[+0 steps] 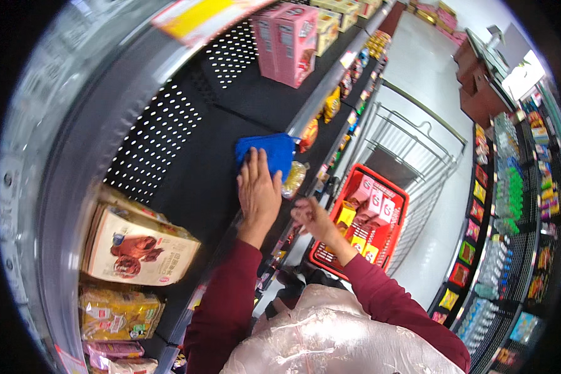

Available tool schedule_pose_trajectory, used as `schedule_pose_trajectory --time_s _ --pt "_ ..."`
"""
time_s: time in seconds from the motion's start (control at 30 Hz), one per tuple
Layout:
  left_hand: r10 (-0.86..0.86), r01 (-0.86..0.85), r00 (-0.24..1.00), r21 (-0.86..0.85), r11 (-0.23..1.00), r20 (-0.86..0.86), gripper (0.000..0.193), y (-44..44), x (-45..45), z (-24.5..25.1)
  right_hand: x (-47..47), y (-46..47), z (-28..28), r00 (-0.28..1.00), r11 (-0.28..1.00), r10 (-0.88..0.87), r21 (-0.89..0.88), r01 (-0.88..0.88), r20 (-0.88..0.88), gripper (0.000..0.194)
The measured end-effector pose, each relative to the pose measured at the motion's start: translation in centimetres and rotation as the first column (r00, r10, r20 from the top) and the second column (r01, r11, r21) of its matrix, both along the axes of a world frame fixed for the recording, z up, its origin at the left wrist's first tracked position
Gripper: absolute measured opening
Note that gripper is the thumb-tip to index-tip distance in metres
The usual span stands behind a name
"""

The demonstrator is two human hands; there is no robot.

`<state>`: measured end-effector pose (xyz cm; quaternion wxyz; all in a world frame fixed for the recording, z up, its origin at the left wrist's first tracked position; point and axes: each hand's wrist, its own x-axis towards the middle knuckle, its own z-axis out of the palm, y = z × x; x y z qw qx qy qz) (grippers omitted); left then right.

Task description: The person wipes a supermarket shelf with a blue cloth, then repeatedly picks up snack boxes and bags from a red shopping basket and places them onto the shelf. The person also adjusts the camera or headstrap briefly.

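Note:
A folded blue cloth lies on the black metal shelf, at its front edge. My left hand rests flat on the cloth, palm down, fingers extended over it. My right hand hovers beside the shelf front, above the left side of the red basket, its fingers loosely curled and slightly blurred; nothing shows in it. The red plastic basket holds several pink boxes and yellow boxes, and sits at a metal shopping cart.
Pink cartons stand farther along the shelf. A cream package with pastry pictures and a yellow bag lie nearer. Snack packets fill a lower shelf. Bottles line the shelving across the aisle.

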<state>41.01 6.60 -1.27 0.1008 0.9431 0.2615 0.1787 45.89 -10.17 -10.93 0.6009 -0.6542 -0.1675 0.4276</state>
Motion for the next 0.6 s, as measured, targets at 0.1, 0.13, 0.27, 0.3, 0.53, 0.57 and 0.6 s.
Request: schedule_pose_trajectory --time_s 0.1,0.13,0.27,0.3,0.53,0.57,0.6 --pt "0.059 -0.044 0.991 0.118 0.992 -0.119 0.064 0.4 2.3 -1.1 -2.9 -4.3 -3.2 0.994 0.987 0.101 -0.124 -0.104 -0.029 0.043" --pt "0.064 -0.043 0.987 0.145 0.989 -0.146 0.064 0.6 2.7 -1.3 -3.4 -6.1 -4.2 0.993 0.981 0.104 -0.158 -0.112 -0.056 0.039" --pt "0.028 0.002 0.981 0.157 0.988 -0.190 0.065 1.9 3.6 -1.0 -4.9 -10.9 -7.6 0.993 0.976 -0.018 -0.214 0.042 0.113 0.029" --pt "0.009 0.020 0.977 0.131 0.991 -0.214 0.066 2.2 3.4 -0.7 -4.5 -12.1 -8.0 0.992 0.941 -0.003 -0.335 0.045 0.125 0.028" --pt "0.120 -0.101 0.953 0.079 0.992 -0.278 0.070 2.2 -0.6 0.9 -2.2 -16.1 -8.8 0.995 0.902 0.040 -0.431 0.005 0.094 0.028" --pt "0.174 -0.172 0.943 0.032 0.985 -0.283 0.072 2.5 -1.7 1.2 -2.1 -16.3 -9.0 0.998 0.906 0.018 -0.422 0.011 0.064 0.027" --pt "0.230 -0.235 0.936 0.011 0.972 -0.267 0.074 2.9 -2.7 1.4 -2.1 -16.4 -9.3 0.999 0.909 -0.003 -0.417 0.023 0.048 0.027"
